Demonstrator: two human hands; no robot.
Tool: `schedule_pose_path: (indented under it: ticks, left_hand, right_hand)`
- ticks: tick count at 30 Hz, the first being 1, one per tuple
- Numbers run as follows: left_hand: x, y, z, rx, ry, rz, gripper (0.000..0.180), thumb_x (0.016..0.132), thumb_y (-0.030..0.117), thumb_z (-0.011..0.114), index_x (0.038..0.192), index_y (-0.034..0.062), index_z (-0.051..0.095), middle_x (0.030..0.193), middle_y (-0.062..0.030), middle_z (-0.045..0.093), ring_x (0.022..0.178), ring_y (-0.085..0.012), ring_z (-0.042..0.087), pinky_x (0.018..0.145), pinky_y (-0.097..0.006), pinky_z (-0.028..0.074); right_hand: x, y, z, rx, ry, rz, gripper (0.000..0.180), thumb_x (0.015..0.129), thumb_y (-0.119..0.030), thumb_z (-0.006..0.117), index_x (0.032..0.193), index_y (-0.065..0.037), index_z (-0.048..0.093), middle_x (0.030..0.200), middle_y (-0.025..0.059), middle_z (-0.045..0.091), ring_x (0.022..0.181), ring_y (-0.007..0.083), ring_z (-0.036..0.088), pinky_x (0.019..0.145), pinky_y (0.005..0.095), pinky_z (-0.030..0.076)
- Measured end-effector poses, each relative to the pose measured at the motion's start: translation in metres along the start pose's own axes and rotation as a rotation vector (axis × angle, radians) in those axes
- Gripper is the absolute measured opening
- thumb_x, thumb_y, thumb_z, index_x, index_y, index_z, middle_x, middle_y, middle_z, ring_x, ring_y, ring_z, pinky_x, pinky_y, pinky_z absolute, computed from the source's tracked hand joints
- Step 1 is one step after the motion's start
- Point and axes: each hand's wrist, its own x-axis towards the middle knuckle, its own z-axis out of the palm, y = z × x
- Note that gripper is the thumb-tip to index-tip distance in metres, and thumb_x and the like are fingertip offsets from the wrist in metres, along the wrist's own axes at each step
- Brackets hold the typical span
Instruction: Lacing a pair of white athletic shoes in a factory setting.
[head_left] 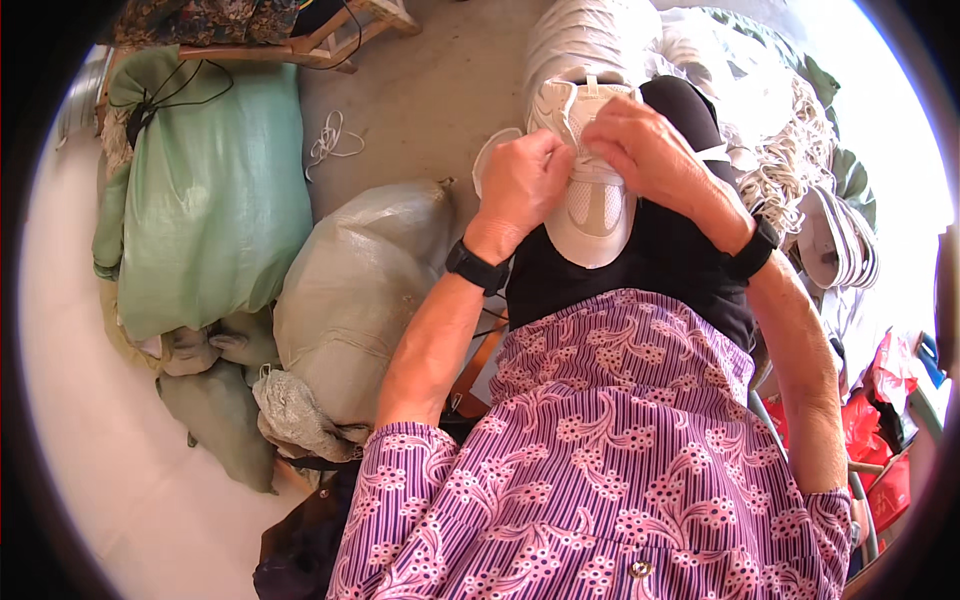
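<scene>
A white sneaker rests on my lap over black trousers, its toe toward me. My left hand is closed in a pinch at the left side of its lacing. From that hand a flat white shoelace loops out to the left. My right hand bends over the tongue and upper eyelets with its fingers curled together. A white lace end shows to the right of that hand. Both hands appear to grip the shoelace, though the fingertips partly hide it. The shoe's opening lies at the far end.
Beyond the shoe stands a long stack of white shoes. Bundled white laces and several stacked soles lie at the right. Stuffed green and pale sacks fill the left. A loose lace lies on the floor.
</scene>
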Motion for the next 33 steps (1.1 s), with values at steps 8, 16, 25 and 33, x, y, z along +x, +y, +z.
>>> schedule_pose_path:
  ticks: [8,16,25,33]
  left_hand:
    - [-0.019,-0.021,0.012,-0.596,-0.035,-0.261,0.021,0.09,0.02,0.053,0.083,0.002,0.062,0.069,0.0063,0.052,0.06,-0.0024,0.043,0.053,-0.019,0.035]
    - [-0.02,-0.024,0.012,-0.78,-0.127,-0.381,0.02,0.092,0.021,0.054,0.084,0.0035,0.061,0.068,0.0078,0.05,0.057,-0.0015,0.04,0.051,-0.018,0.033]
    - [-0.012,-0.015,0.013,-0.679,-0.128,-0.324,0.022,0.087,0.022,0.058,0.081,0.0007,0.061,0.065,0.004,0.052,0.058,-0.0035,0.043,0.051,-0.021,0.036]
    - [-0.007,-0.01,0.007,-0.679,-0.236,-0.386,0.026,0.089,0.026,0.057,0.084,0.0007,0.06,0.065,0.004,0.052,0.059,-0.0044,0.044,0.053,-0.021,0.037]
  right_hand:
    - [0.017,-0.002,0.017,-0.255,0.011,-0.096,0.012,0.075,-0.011,0.058,0.084,-0.014,0.066,0.086,0.003,0.055,0.089,0.0234,0.052,0.077,0.0387,0.039]
    - [0.026,0.006,0.021,-0.103,-0.089,-0.113,0.006,0.072,-0.011,0.058,0.071,-0.008,0.064,0.079,0.0099,0.057,0.086,0.0288,0.055,0.077,0.0414,0.04]
    - [0.023,-0.003,0.008,-0.397,-0.165,-0.122,0.008,0.072,-0.009,0.059,0.073,-0.003,0.064,0.087,0.0085,0.058,0.092,0.0257,0.056,0.076,0.0403,0.044]
    - [0.028,0.001,-0.008,-0.502,-0.292,-0.199,0.005,0.071,-0.006,0.062,0.075,-0.002,0.063,0.086,0.0082,0.056,0.089,0.0239,0.056,0.078,0.0376,0.045]
